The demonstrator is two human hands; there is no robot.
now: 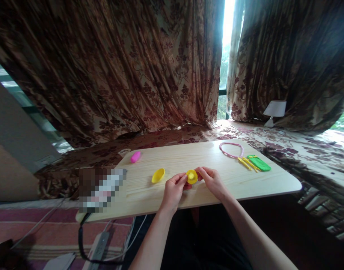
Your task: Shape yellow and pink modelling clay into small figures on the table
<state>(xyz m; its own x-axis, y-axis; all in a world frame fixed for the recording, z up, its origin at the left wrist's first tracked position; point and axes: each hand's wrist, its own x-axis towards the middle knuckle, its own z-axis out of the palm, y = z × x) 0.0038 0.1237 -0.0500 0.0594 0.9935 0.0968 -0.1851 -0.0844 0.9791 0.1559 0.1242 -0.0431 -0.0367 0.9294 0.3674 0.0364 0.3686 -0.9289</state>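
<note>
Both my hands meet over the middle of a pale wooden lap table [234, 183]. My left hand [173, 189] and my right hand [213, 180] each pinch the edge of a small round yellow piece [192, 176] held between them, with a bit of red showing behind it. A yellow oval shell [158, 175] lies just left of my left hand. Further left a pink oval piece [135, 156] rests near the table's back edge.
At the back right of the table lie a pink cord loop [231, 149], yellow sticks [248, 164] and a green flat piece [260, 164]. A blurred-out object [100, 187] sits on the table's left end. Cables and a power strip [100, 245] lie below. Curtains hang behind; a white lamp [274, 111] stands at the right.
</note>
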